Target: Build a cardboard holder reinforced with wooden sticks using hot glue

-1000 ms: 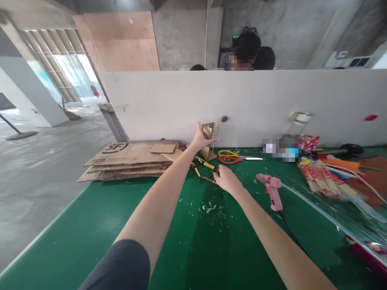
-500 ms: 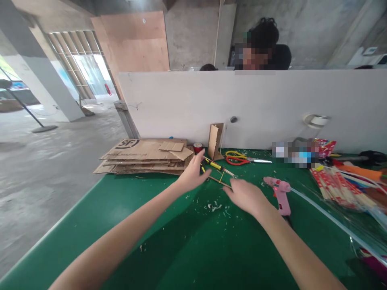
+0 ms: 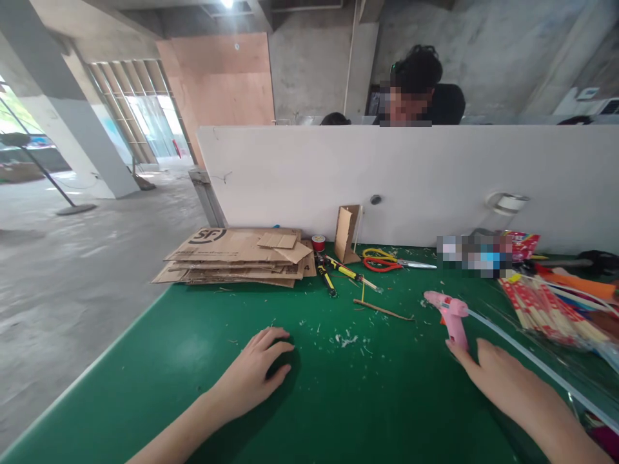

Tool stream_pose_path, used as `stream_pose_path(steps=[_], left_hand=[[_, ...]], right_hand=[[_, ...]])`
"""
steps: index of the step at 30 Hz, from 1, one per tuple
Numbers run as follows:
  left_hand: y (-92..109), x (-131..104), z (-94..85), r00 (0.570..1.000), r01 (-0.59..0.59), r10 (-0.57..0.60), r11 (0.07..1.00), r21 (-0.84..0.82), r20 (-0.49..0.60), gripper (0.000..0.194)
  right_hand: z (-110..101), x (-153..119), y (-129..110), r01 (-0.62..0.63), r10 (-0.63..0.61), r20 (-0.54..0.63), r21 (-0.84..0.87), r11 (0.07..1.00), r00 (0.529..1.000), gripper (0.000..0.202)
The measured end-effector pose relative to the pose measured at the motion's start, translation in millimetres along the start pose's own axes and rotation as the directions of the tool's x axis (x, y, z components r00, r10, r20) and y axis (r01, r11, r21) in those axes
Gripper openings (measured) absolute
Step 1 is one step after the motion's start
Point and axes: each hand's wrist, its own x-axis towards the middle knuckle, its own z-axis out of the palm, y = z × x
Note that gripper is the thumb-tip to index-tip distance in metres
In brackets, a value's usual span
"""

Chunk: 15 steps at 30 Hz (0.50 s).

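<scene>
Two hands: both lying empty on the green table (image 3: 159, 348).
Left hand (image 3: 254, 370): resting palm down, fingers loosely spread.
Right hand (image 3: 498, 380): open, fingertips touching the pink glue gun (image 3: 451, 316).
Glue gun: lying right of the wooden stick (image 3: 382, 310).

Green counter (image 3: 193, 361) backed by a white partition (image 3: 435, 174); bare concrete floor (image 3: 72, 277) and walls; plywood panel (image 3: 222, 80); white pillar (image 3: 77, 129); daylight admitted through slatted windows (image 3: 140, 109).
</scene>
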Motion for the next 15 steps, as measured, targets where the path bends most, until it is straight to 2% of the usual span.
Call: stream_pose_path(steps=[3, 6, 8, 10, 15], left_hand=[[4.9, 8.2, -2.5, 1.000, -0.022, 0.022, 0.999, -0.032, 0.006, 0.031], [12.3, 39.6, -12.1, 1.000, -0.010, 0.008, 0.998, -0.069, -0.021, 0.037], [19.1, 74.7, -21.5, 0.995, 0.018, -0.024, 0.998, -0.060, -0.102, 0.038], [27.2, 117.9, -30.7, 0.980, 0.094, -0.094, 0.996, -0.008, -0.175, 0.037], [46.8, 224.6, -39.3, 0.945, 0.257, -0.226, 0.960, 0.111, -0.236, 0.051]], right_hand=[[-1.0, 19.2, -18.3, -0.026, 0.025, 0.087, 0.012, 1.000, 0.996, 0.035], [3.2, 31.7, -31.1, -0.016, 0.018, 0.065, -0.026, 1.000, 0.998, 0.029], [7.1, 37.9, -35.1, 0.007, -0.004, 0.040, -0.064, 0.998, 0.999, 0.028], [10.6, 43.0, -37.6, 0.026, -0.024, 0.028, -0.069, 0.997, 0.999, 0.029], [13.9, 51.9, -45.4, 0.046, -0.047, 0.043, 0.023, 0.999, 0.998, 0.030]])
